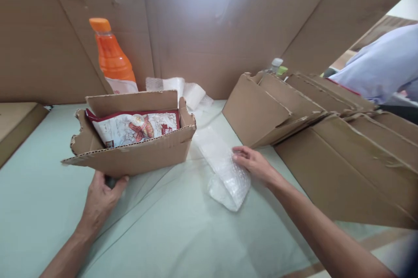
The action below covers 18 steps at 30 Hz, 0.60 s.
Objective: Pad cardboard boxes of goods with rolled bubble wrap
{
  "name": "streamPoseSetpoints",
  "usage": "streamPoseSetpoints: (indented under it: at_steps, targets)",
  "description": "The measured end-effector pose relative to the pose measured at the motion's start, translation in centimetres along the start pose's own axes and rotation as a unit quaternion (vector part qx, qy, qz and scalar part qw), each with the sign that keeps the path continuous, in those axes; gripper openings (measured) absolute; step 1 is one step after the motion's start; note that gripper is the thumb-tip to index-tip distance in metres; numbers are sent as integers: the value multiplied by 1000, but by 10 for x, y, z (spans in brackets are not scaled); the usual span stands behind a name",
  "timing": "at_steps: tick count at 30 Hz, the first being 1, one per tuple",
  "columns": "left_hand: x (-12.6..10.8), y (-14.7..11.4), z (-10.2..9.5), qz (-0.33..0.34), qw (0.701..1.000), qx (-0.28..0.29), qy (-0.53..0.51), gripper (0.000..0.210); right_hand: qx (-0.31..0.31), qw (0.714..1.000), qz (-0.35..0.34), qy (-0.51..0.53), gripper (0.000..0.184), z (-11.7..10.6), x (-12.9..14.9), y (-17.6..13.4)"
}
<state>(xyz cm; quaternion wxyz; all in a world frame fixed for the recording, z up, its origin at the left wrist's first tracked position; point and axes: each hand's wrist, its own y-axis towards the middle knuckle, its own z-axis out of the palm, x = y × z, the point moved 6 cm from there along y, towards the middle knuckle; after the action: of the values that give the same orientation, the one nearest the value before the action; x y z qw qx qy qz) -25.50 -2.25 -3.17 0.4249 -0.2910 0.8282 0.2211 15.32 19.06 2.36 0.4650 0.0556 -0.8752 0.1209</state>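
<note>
My left hand (103, 191) is at the lower front edge of a small open cardboard box (143, 158), its thumb and fingers against the box. The fingertips are hidden there, and a dark patch shows between thumb and fingers. Inside the box lies a white and dark-red printed food packet (140, 127). To the right, my right hand (253, 162) has its curled fingers on the edge of a flattened strip of clear bubble wrap (225, 173), which lies on the pale green cloth (183, 225).
An orange drink bottle (114, 60) stands behind the box. More bubble wrap (192, 93) lies at the back. Open cardboard boxes (342, 160) fill the right side, near a clear bottle (277, 63). A tall cardboard panel (202, 29) closes the back. A person's pale sleeve (379, 64) shows at far right.
</note>
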Motion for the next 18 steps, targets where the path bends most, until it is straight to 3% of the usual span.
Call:
streamPoseSetpoints:
  at_steps: [2,3,5,8,10,13,18]
  targets:
    - [-3,-2,0,-15,999,-2,-38,50,-111,983,-102,-109,39,-13,21,-4]
    - [-6,-3,0,-15,998,-7,-62,51,-137,971,-146,-134,39,-13,34,-7]
    - [-12,-4,-1,2,994,-28,-105,53,-93,965,-206,-130,39,6,60,-10]
    - [-15,-6,-1,19,989,-50,-138,53,68,962,-254,-75,48,63,89,-16]
    - [-13,-7,0,25,989,-40,-142,48,128,952,-275,-44,57,98,97,-21]
    - [-5,-12,1,27,989,-21,-141,45,123,952,-280,-17,56,126,92,-31]
    - [-6,-8,3,19,993,-2,-120,47,88,961,-263,-14,59,128,82,-37]
